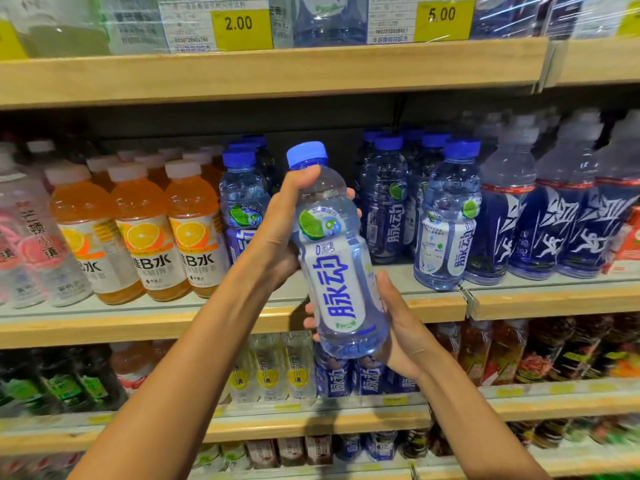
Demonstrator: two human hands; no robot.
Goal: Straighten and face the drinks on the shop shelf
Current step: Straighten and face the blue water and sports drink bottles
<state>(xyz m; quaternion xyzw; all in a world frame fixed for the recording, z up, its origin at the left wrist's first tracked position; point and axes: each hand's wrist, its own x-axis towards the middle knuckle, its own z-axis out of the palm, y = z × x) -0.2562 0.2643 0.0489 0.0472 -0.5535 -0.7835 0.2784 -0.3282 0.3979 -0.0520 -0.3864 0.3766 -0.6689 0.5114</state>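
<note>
Shows a pale blue held bottle [337, 258] with a bright blue cap [307, 154] and a white label [341, 285] bearing big blue characters and a green lime slice. Shows orange drinks [138, 202] with off-white caps and orange-slice labels, and dark blue bottles [550, 230] patterned with white running figures under a red band. Adds yellow price tags [241, 27] over a pale wood shelf edge [263, 72].
</note>
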